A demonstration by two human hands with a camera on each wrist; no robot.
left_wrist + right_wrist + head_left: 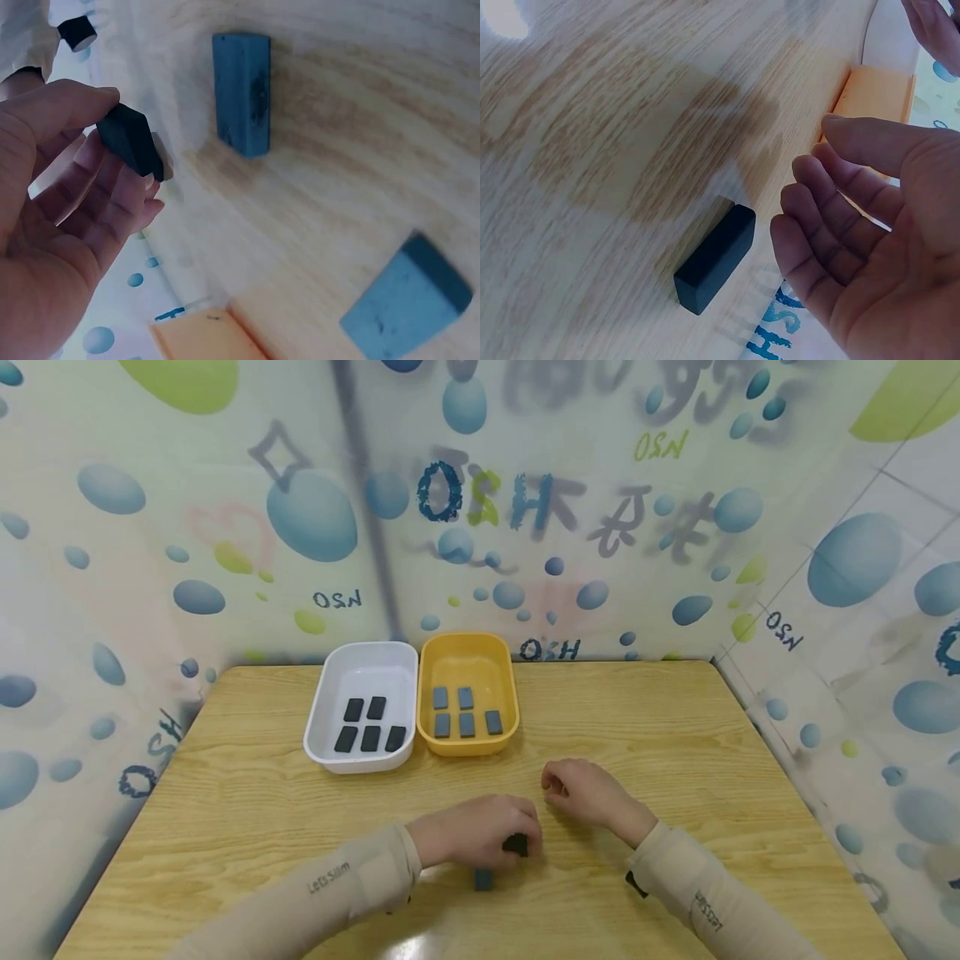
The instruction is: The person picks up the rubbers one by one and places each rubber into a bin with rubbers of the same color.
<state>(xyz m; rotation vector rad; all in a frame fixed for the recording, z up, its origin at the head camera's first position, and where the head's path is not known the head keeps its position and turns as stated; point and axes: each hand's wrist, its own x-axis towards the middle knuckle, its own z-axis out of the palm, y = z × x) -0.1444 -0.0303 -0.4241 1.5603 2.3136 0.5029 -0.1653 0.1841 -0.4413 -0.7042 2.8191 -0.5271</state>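
Note:
My left hand (487,831) pinches a black block (129,139) between thumb and fingers, over the middle of the table. Below that hand lies a blue-grey block (483,879). In the left wrist view, one blue-grey block (241,94) lies on the wood near the fingers and a second blue-grey block (409,300) is at the lower right. My right hand (588,793) is just to the right, fingers loosely bent with nothing in them. Beside it in the right wrist view, a black block (715,259) lies on the table.
A white bin (360,767) holding several black blocks stands at the back left of the wooden table (630,710). Against its right side is a yellow bin (468,747) with several blue-grey blocks in it. A patterned curtain (420,560) hangs behind the table.

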